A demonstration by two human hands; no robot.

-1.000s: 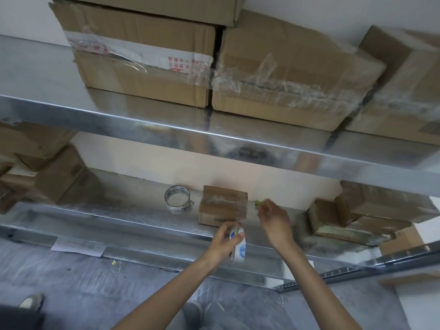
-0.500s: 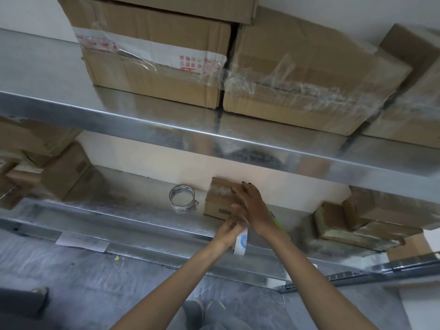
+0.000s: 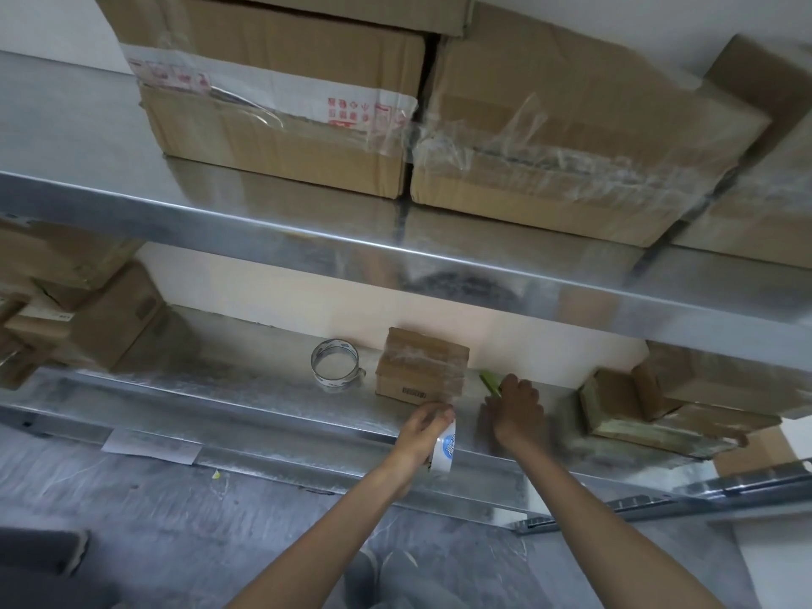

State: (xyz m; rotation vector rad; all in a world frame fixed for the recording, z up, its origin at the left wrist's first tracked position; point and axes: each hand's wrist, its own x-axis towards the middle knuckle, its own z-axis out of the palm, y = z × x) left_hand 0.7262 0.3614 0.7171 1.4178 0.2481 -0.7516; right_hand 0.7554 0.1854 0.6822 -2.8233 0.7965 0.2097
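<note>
Nearest, the left hand (image 3: 424,426) grips a white tape roll (image 3: 444,448) with a blue mark, over the front edge of the lower shelf (image 3: 263,402). Just to its right, the right hand (image 3: 514,406) lies on the shelf, fingers curled around a thin green tool (image 3: 488,381). Behind both hands stands a small taped box (image 3: 422,367), and left of this box is a second tape roll (image 3: 335,364).

1. My right hand (image 3: 515,410) covers most of the green cutter (image 3: 490,382); only one end shows.
2. My left hand (image 3: 424,426) hides the top of the tape roll (image 3: 444,450); its print is blurred.
3. The small box (image 3: 422,367) has a label too small to read.
</note>
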